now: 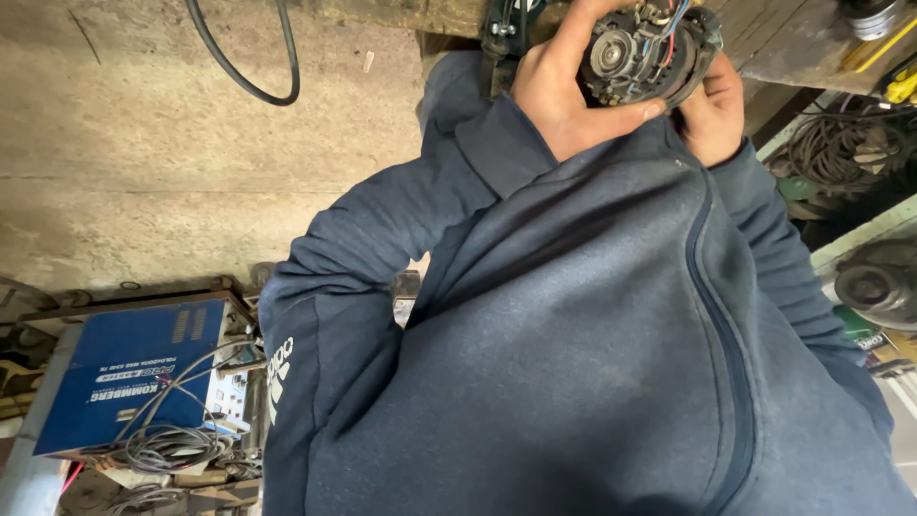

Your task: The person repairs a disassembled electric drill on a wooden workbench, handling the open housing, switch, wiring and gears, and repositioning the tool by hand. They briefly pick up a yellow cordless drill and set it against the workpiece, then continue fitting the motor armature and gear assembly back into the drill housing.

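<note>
Both hands grip one round motor part [650, 50] against the chest, at the edge of a wooden bench [783, 38]: the left hand [564, 91] wraps it with fingers curled, the right hand [714, 110] presses its other side, above one blue machine [134, 368] draped with cables.

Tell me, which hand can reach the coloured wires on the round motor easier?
Probably the right hand: it sits beside the wires, while the left hand wraps the motor, steadying it.

Navy sweatshirt [592, 334], blue welder box [134, 373]
</note>
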